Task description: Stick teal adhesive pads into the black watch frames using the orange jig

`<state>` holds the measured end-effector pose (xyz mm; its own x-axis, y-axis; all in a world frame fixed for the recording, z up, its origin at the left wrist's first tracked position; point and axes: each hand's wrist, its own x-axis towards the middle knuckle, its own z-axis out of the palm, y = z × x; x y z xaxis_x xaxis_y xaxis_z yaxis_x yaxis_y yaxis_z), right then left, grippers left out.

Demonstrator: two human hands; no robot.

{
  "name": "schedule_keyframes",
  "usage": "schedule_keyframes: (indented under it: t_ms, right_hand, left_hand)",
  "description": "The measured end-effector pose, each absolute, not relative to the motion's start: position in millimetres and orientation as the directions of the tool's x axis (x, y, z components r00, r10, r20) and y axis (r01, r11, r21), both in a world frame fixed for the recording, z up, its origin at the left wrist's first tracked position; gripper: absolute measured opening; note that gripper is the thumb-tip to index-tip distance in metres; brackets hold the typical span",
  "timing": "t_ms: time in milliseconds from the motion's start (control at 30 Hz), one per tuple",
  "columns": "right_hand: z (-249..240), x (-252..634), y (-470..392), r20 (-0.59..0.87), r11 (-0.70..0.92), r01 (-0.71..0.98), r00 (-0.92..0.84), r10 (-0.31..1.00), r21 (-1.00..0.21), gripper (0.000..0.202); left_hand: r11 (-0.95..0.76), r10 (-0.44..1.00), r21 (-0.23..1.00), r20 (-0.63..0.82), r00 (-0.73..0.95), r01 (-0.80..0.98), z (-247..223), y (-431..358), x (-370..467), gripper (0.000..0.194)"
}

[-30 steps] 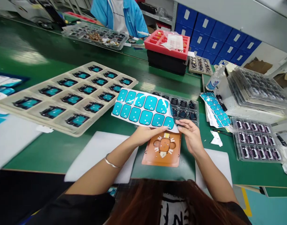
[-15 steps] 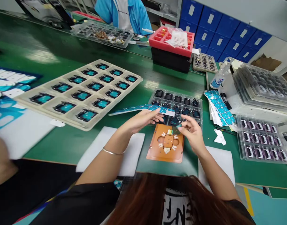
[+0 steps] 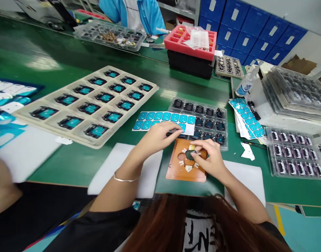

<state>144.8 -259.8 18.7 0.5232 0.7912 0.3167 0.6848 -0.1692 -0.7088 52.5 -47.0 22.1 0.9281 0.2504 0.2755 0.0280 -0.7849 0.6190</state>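
Note:
In my right hand (image 3: 210,157) a small dark rounded-square cover (image 3: 190,154) is pinched between thumb and fingers. It is just above the middle of an orange fixture plate (image 3: 173,171), which has a recessed nest with white prongs. My left hand (image 3: 164,134) is over a sheet of teal rounded-square stickers (image 3: 160,116), its fingers slightly bent with a gap between thumb and fingers. That sheet lies partly across a clear tray (image 3: 223,140) of black square parts. Part of the nest is hidden by the cover and my right fingers.
At left is a large beige tray (image 3: 94,142) of black frames with teal centres. White foam sheets (image 3: 152,175) flank the plate. To the right are another sticker sheet (image 3: 245,117), a tray of white-and-purple parts (image 3: 294,154) and stacked trays (image 3: 297,91). A person in blue (image 3: 150,17) sits opposite.
The sticker sheet, edge-on and by my left hand before, now lies flatter with its stickers showing. My right hand has moved left and down, bringing the dark cover over the orange plate's middle.

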Motion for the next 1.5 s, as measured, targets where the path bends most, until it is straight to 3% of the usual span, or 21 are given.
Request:
schedule_keyframes:
  t_ms: [67,133,267,400,600,767,1033,1233,1333,1500]
  right_hand:
    - [19,143,-260,0.348,-0.144,0.688,0.523,0.778,-0.712,0.018]
    - [18,142,-260,0.382,-0.122,0.689,0.531,0.757,-0.715,0.010]
    - [14,143,-258,0.366,-0.179,0.700,0.553,0.748,-0.691,0.005]
    - [11,144,-257,0.308,-0.251,0.701,0.567,0.764,-0.667,0.008]
    - [16,145,-258,0.330,-0.134,0.678,0.509,0.795,-0.723,0.017]
    - [14,143,-257,0.335,-0.164,0.729,0.486,0.807,-0.664,0.018]
    - [9,140,-255,0.315,-0.237,0.736,0.525,0.790,-0.634,0.014]
    - [13,167,-260,0.443,-0.076,0.689,0.542,0.714,-0.720,0.004]
    - [9,192,-262,0.487,-0.075,0.695,0.573,0.659,-0.715,0.009]
    - [-10,221,-260,0.495,-0.233,0.757,0.594,0.635,-0.610,0.014]
  left_hand:
    - [-0.888,0.243,0.456,0.361,0.900,0.057,16,-50,56,0.034]
    - [-0.922,0.212,0.384,0.380,0.900,0.055,14,-53,59,0.034]
    - [-0.891,0.092,0.446,0.365,0.926,-0.087,18,-56,59,0.039]
    - [-0.881,0.113,0.465,0.380,0.918,-0.084,21,-55,57,0.039]
    - [-0.913,0.076,0.397,0.398,0.914,-0.097,16,-55,58,0.038]
    - [-0.921,0.039,0.372,0.391,0.920,-0.119,14,-55,61,0.039]
    - [-0.778,-0.130,0.503,0.459,0.879,-0.377,28,-61,56,0.022]
    - [-0.633,-0.324,0.577,0.409,0.853,-0.517,32,-67,52,0.021]
    - [-0.637,-0.367,0.518,0.449,0.815,-0.571,31,-73,49,0.032]
    - [-0.639,-0.394,0.391,0.574,0.718,-0.663,30,-83,42,0.045]
